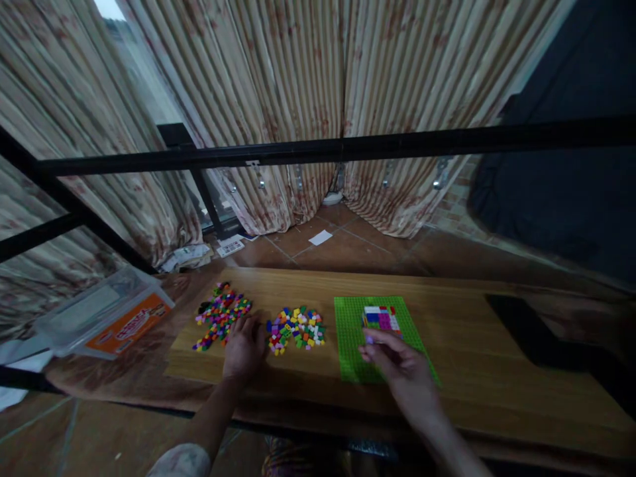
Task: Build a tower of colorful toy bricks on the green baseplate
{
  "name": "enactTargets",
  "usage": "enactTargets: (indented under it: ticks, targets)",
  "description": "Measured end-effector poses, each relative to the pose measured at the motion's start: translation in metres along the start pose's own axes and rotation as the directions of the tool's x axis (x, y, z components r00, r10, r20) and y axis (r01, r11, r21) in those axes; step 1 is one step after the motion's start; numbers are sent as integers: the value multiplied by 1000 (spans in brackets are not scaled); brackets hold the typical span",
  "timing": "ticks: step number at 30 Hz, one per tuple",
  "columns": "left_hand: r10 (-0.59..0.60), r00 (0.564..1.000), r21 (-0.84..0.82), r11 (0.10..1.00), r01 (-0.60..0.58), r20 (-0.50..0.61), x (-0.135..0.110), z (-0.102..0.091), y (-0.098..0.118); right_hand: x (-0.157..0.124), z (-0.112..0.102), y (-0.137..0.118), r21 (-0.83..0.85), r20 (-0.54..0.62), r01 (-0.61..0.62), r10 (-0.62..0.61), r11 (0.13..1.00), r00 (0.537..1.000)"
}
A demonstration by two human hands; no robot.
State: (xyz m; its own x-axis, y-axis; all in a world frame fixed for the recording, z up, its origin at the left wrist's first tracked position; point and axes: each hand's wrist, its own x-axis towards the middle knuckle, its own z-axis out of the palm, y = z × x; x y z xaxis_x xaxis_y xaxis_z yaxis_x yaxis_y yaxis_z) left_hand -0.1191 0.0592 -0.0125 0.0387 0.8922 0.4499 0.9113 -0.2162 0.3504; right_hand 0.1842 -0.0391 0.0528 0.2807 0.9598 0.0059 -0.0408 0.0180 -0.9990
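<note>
right hand [401, 366]: fingertips closed around a small purple brick [369, 340]
purple brick: over the green baseplate [350, 338], near the multicoloured built patch [382, 318]
left hand [243, 349]: at the left brick pile [222, 318]; finger spread unclear

The left hand [244, 348] and right hand [397, 361] are bare, the left forearm [214, 411] runs into a pale sleeve [183, 460] with a faint mottled pattern, the right forearm [447, 430] shows uncovered, and dark clothing [284, 457] with lighter streaks shows at the lap.

2 brick piles [297, 329] left of baseplate [350, 351]
</note>
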Motion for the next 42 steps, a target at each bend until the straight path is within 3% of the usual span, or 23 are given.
enactTargets:
  ticks: [4,8,16,25,35,42]
  targets:
    - [7,1000,25,1000,-7,7,2,-1,0,15,-57,5,-187,-164,16,-48,982,985]
    - [17,999,51,999,-18,28,3,-2,1,36,-77,15,-239,-258,28,-91,971,962]
    - [15,999,85,996,-18,44,4,-2,0,61,-64,25,-358,-132,65,-119,931,984]
    - [6,1000,78,997,-8,25,4,0,-1,67,-61,9,-576,-101,57,-140,816,985]
    - [8,1000,55,998,-9,21,3,0,0,63,-62,11,-564,-62,67,-123,823,990]
    - [11,1000,55,998,-12,18,3,2,-2,63,-62,15,-527,-114,64,-146,848,983]
